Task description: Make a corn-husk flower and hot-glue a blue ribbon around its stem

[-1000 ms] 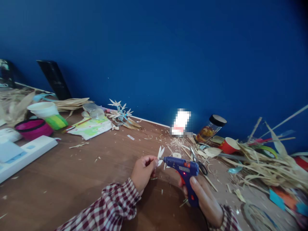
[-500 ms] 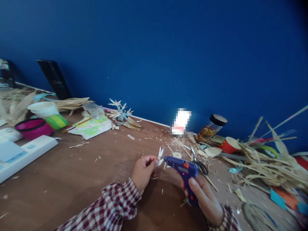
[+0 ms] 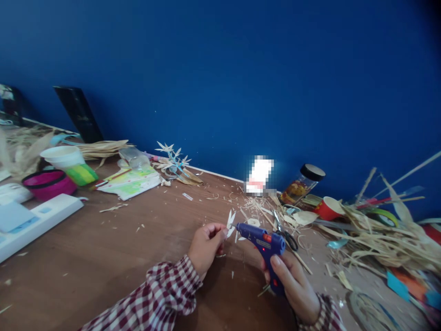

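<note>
Between the thumb and fingers of my left hand (image 3: 207, 243) is a small pale piece shaped like a leaf cluster (image 3: 231, 219), its thin points fanning upward. My right hand (image 3: 292, 280) is wrapped round the handle of a blue glue gun (image 3: 263, 241), which has a small red light lit on its side. The gun's nozzle points left and sits at the leaf cluster; whether it touches, I cannot tell. Behind the gun lie scissors (image 3: 285, 232) with dark handles.
Pale scraps and dry husk strips (image 3: 375, 234) cover the right side, near a red paper cup (image 3: 329, 208) and a tilted jar (image 3: 303, 184). To the left are a power strip (image 3: 58, 214), a magenta container (image 3: 49, 185) and a painted sheet (image 3: 132, 184). A blue wall (image 3: 206, 82) stands behind.
The glue gun and my right hand have shifted very slightly to the right. My left hand stays in place with the leaf cluster.
</note>
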Demonstrator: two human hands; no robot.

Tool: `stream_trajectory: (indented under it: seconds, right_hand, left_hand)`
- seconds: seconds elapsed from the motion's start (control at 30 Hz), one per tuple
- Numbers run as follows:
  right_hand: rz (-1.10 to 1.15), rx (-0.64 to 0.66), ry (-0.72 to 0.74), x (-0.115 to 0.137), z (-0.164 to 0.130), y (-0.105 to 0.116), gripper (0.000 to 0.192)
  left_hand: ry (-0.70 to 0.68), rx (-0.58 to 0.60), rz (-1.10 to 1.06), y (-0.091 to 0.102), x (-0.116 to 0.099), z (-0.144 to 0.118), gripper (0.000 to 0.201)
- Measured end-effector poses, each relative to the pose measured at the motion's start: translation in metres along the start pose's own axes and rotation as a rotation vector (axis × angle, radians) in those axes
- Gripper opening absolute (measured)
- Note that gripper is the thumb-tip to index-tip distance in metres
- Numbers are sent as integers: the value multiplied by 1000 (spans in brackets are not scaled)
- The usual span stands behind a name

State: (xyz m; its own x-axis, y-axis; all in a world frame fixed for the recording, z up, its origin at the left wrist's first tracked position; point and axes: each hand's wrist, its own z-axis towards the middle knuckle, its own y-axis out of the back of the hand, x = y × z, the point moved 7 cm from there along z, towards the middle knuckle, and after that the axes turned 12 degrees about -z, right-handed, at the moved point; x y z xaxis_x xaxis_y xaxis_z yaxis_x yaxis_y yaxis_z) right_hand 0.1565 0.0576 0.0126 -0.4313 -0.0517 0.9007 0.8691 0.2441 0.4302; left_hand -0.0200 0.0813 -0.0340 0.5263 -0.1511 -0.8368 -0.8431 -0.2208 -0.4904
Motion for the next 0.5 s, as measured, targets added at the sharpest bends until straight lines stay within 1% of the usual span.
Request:
stream_trajectory:
  seconds: [0.23, 0.4, 0.5]
  right_hand:
    - [33, -4, 2, 1, -1, 0, 40]
    - [-19, 55, 2, -2, 0, -2, 43]
    - [-48, 61, 20, -2, 0, -2, 42]
  left_hand:
    - [-4, -2, -3, 0, -1, 0, 21]
    - [15, -10, -8, 1, 0, 0, 22]
    - [17, -8, -10, 0, 0, 0, 21]
